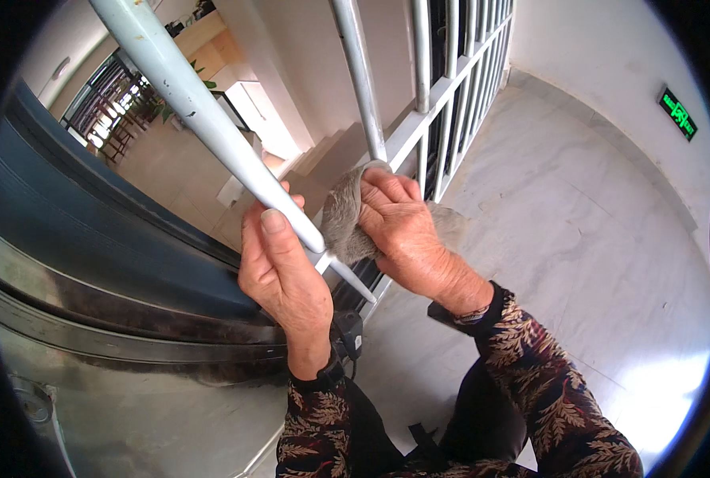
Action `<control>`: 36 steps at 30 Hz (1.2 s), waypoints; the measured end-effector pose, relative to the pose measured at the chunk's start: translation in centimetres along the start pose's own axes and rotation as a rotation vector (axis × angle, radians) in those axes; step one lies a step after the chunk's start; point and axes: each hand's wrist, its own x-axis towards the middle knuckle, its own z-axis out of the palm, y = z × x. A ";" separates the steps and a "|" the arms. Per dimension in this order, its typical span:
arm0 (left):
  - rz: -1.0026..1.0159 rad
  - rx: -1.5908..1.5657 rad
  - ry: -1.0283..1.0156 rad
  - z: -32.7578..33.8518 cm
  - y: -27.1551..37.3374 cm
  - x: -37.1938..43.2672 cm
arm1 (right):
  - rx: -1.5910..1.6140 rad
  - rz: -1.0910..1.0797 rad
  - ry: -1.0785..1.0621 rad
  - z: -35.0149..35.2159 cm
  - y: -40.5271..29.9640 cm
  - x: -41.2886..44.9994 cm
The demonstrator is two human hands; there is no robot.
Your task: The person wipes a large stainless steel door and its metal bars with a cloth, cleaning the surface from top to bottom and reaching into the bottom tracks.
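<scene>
A grey cloth [349,215] is bunched under the fingers of my right hand [402,233], pressed on the white metal crossbar [414,128] of a barred railing. Part of the cloth hangs out to the right, beyond my wrist. My left hand [286,269] is around the lower end of the nearest upright bar [211,125], its thumb along the front and its fingertips showing behind. That bar's paint has small dark chips. Just right of my left hand stands a second upright bar [361,77], its foot beside the cloth.
A dark panel with a metal frame [92,239] curves along the left. Steps [316,158] and a tiled floor lie behind the bars. A pale marble-like floor [546,179] spreads right, below a white wall with a green lit sign [677,112]. A black device [349,334] sits low near the railing.
</scene>
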 end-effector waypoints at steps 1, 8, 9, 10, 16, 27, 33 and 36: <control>0.003 -0.018 -0.002 -0.4 -0.5 -0.1 | 0.116 0.029 0.026 0.3 -0.8 -0.1; -0.011 -0.118 -0.058 -2.3 -0.8 -0.3 | 0.037 0.055 -0.092 0.7 -3.0 -2.5; -0.026 -0.115 -0.067 -2.8 -0.5 -0.2 | 0.043 0.058 -0.088 1.0 -2.4 -2.4; -0.042 -0.111 -0.075 -3.3 -0.3 -0.1 | 0.021 0.109 -0.051 1.3 -1.9 -2.1; -0.035 -0.098 -0.103 -3.0 0.4 -0.2 | -0.083 0.103 -0.079 2.2 -4.9 -3.0; -0.045 -0.091 -0.141 -4.0 0.6 -0.4 | -0.055 0.254 0.118 1.8 -1.9 -2.5; -0.021 -0.087 -0.133 -3.3 0.9 -0.4 | 0.137 0.139 0.097 3.0 -6.0 -3.9; -0.014 -0.070 -0.128 -4.0 0.7 -0.3 | 0.002 0.148 0.052 3.9 -4.2 -4.4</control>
